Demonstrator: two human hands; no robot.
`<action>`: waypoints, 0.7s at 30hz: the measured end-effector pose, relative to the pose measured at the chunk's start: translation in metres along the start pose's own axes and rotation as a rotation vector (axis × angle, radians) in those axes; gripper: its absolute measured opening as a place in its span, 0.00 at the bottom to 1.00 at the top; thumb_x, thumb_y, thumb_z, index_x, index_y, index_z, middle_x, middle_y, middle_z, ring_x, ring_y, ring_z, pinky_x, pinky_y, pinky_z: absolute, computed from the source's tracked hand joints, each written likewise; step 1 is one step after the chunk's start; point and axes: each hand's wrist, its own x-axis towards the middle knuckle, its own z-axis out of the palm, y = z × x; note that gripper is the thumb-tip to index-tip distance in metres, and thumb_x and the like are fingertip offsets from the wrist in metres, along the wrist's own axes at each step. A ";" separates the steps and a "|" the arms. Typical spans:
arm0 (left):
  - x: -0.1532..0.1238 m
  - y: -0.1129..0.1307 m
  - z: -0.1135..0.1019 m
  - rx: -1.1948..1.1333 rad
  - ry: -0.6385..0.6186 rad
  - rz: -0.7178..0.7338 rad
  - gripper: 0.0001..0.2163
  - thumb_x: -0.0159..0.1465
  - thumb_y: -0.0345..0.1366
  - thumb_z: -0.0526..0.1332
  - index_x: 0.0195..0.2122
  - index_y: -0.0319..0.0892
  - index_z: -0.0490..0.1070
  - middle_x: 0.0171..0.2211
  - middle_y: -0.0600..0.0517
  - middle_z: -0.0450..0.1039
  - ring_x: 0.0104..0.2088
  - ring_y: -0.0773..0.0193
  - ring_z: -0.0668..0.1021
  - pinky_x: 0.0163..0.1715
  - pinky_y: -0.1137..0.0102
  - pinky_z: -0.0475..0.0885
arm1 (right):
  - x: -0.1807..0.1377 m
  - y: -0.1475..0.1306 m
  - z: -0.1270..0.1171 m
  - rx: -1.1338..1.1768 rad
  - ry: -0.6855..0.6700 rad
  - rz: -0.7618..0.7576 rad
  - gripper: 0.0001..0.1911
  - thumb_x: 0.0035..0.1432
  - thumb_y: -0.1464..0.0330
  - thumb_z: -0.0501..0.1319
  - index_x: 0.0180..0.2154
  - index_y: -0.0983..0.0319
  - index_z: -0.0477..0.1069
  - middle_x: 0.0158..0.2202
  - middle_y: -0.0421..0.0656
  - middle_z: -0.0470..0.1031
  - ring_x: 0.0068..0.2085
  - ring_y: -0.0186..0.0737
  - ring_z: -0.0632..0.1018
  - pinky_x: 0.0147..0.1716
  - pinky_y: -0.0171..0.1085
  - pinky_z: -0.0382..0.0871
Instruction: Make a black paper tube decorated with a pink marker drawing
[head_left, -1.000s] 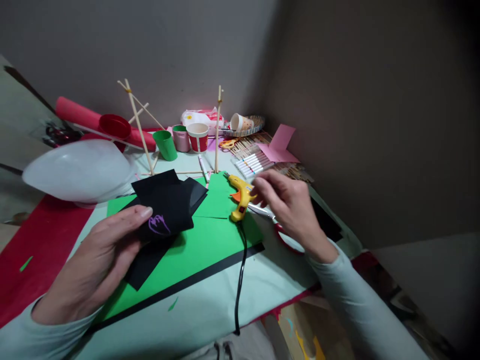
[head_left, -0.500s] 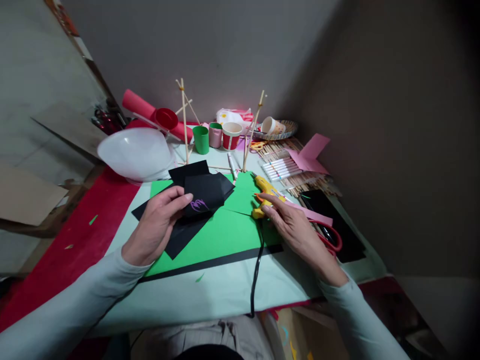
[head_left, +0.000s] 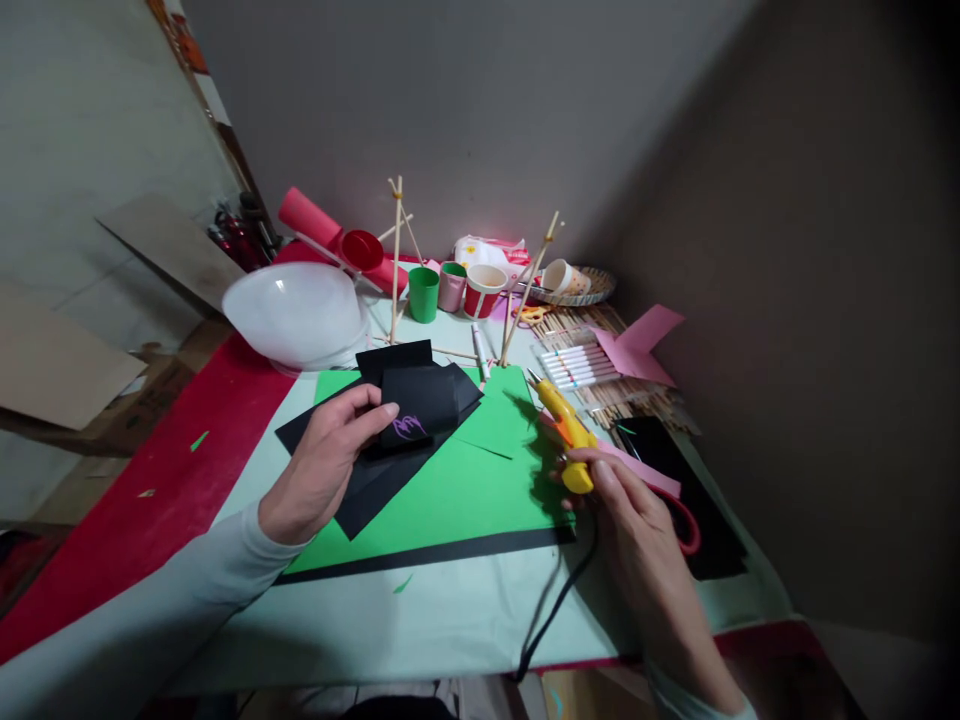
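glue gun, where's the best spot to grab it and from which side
Take the glue gun by its yellow handle, the end nearest the person, where the right hand closes on it. Come from the near right: the nozzle points away toward the sticks, and the black cord trails back from the handle's base. The left hand pinches black paper.

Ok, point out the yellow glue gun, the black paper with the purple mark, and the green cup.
yellow glue gun (head_left: 561,415), head view, on its barrel.
black paper (head_left: 427,395), head view, middle of the top piece.
green cup (head_left: 424,297), head view, on its side wall.
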 end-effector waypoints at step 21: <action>0.007 0.000 -0.005 -0.088 0.055 -0.016 0.18 0.51 0.43 0.76 0.32 0.43 0.69 0.31 0.57 0.68 0.35 0.67 0.70 0.32 0.76 0.67 | -0.029 -0.034 0.035 0.312 -0.234 0.030 0.12 0.63 0.58 0.67 0.41 0.60 0.75 0.35 0.43 0.77 0.29 0.36 0.76 0.28 0.36 0.70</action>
